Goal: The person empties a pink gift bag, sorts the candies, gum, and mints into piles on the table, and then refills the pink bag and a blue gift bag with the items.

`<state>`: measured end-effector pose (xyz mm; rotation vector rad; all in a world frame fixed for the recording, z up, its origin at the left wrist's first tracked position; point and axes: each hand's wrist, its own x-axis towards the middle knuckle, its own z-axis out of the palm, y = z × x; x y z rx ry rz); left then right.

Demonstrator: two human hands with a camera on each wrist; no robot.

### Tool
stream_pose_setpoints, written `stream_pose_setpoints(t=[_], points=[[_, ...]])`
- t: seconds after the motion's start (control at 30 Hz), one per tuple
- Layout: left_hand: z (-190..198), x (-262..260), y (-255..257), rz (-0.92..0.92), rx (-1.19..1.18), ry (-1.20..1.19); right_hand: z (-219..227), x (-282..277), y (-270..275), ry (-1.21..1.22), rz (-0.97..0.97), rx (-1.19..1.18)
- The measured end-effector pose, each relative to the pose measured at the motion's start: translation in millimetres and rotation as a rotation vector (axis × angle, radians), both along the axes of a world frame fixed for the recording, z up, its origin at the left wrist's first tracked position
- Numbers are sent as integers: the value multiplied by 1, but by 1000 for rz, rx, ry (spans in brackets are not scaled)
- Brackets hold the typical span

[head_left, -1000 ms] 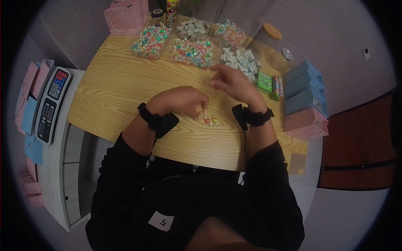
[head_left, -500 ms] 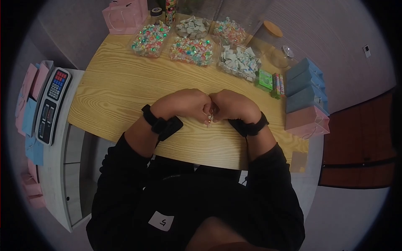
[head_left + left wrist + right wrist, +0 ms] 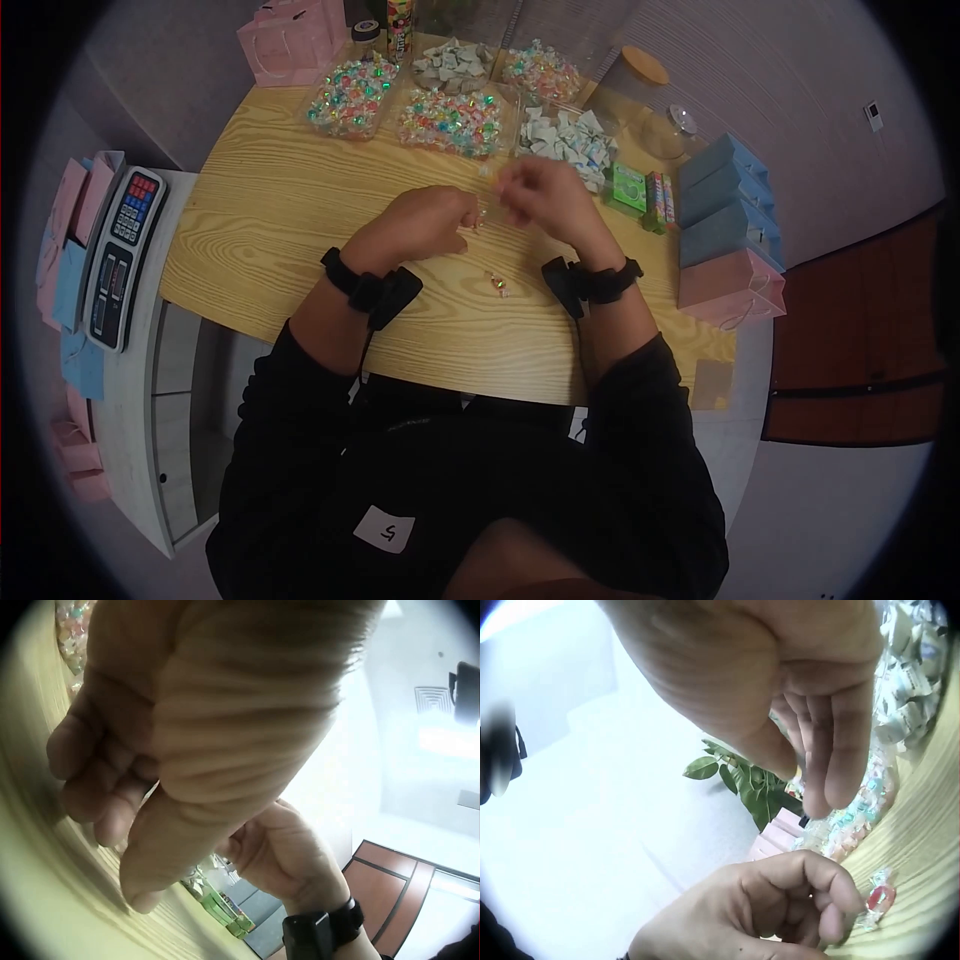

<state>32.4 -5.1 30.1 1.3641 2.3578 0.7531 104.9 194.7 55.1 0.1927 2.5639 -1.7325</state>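
Candy [image 3: 481, 217] on table [image 3: 290, 215]: left hand [image 3: 422, 228] loosely curled, grasping nothing visible; candy just right of it, long axis roughly fore-and-aft — left hand nearer. Second candy [image 3: 499, 285] closer to person, slanted. Right hand [image 3: 546, 201] blurred — whether it grasps anything, cannot tell.

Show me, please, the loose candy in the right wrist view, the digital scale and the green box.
Loose candy [image 3: 881, 898]: right wrist view, on its red centre.
Digital scale [image 3: 121, 250]: head view, on its front panel.
Green box [image 3: 628, 188]: head view, on its green face.
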Motion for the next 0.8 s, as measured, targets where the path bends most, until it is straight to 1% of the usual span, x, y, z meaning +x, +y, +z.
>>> stream_pose_setpoints(t=[0.03, 0.1, 0.13, 0.2, 0.23, 0.27, 0.3, 0.33, 0.4, 0.43, 0.47, 0.5, 0.53, 0.57, 0.6, 0.63, 0.67, 0.7, 0.77, 0.8], points=[[1, 1, 0, 1, 27, -33, -1, -2, -2, 1, -2, -1], [2, 6, 3, 30, 65, -15, -2, -6, -7, 273, -174, -183], [2, 6, 5, 62, 105, 2, -4, -6, -5, 276, -174, -185], [-1, 5, 7, 43, 64, 45, -9, -5, -2, 218, 79, 194], [-3, 4, 7, 26, 26, 85, -5, -2, -3, 219, 80, 193], [-4, 3, 8, 28, 25, 85, 0, 2, -4, 139, 151, 381], [-5, 1, 8, -12, 28, 45, 4, 5, -5, 57, 223, 570], [-5, 1, 9, -53, 31, 5, 6, 7, -5, 56, 225, 570], [-5, 0, 10, -44, 35, 12, 10, 12, -3, -35, 319, 737], [-4, 0, 11, -37, 38, 21, 14, 14, -6, -34, 320, 739], [-2, -2, 10, -35, 39, 22, 17, 17, -10, -89, 411, 792], [0, -5, 8, 9, 30, 11, 18, 20, -14, -145, 501, 842], [2, -8, 6, 52, 21, 0, 17, 22, -18, -144, 500, 842], [0, -16, 5, 50, 20, 1, 15, 24, -23, -144, 549, 829], [-6, -26, 5, 135, 203, -117, 14, 26, -27, -144, 599, 816], [-3, -30, 6, 221, 387, -237, 11, 27, -30, -143, 599, 815], [3, -34, 5, 360, 454, -498, 7, 27, -33, -117, 600, 765], [3, -39, 5, 361, 455, -496, 4, 27, -34, -91, 601, 715], [1, -49, 5, 526, 828, -694, 0, 26, -30, -56, 619, 695], [-3, -54, 5, 526, 829, -691, -1, 26, -29, -24, 636, 673]])
